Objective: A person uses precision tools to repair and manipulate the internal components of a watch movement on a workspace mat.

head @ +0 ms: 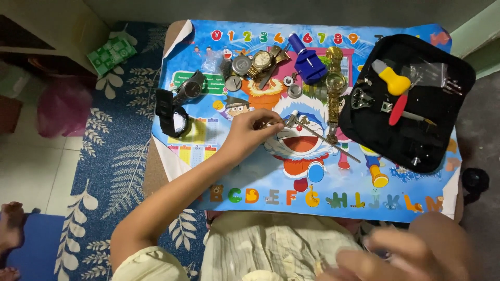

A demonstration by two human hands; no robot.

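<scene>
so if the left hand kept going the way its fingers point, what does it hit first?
Likely the long metal tool just past the left hand, then the gold watch; heights above the mat are unclear.

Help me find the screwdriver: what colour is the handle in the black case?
Yellow handle, in the black case; head view.

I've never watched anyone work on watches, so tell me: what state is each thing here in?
left hand: closed on a small metal part, touching a long metal tool
right hand: blurred, near the lap, grip unclear
black tool case: open, flat
gold watch: laid out straight
black watch: lying on the mat
</scene>
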